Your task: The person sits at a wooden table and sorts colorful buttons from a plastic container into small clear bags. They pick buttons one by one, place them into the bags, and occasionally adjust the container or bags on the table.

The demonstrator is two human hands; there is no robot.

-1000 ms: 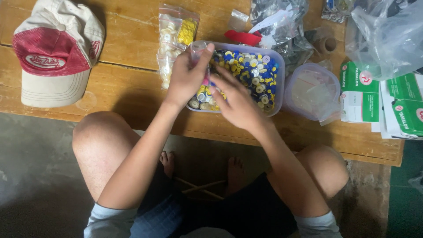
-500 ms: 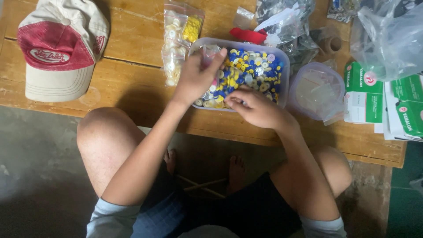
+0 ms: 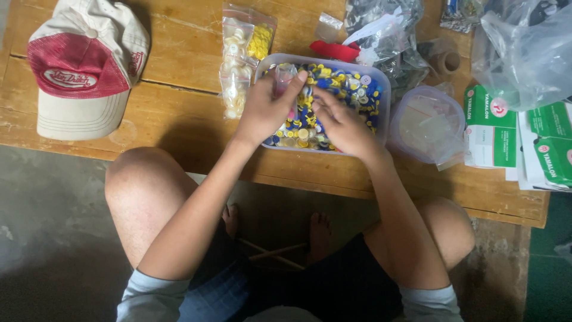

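Wooden planks make up the low table (image 3: 179, 119) before us, with bare concrete floor beneath and our knees tucked under its edge. On it, close to the front edge, sits a clear plastic tub (image 3: 384, 89) full of blue, yellow and white buttons (image 3: 351, 89). Our left hand (image 3: 268, 110) rests over the tub's left part, fingers curled around a small clear bag (image 3: 285, 80) held upright above the buttons. Our right hand (image 3: 342, 125) lies beside it on the buttons, fingers bent down into them; we cannot tell whether it pinches anything. Just left of the tub lie small bags of white and yellow buttons (image 3: 241, 53). A red and cream cap (image 3: 83, 71) sits at the far left. Right of the tub stands a round lidded container (image 3: 429, 122), then green and white boxes (image 3: 491, 125).
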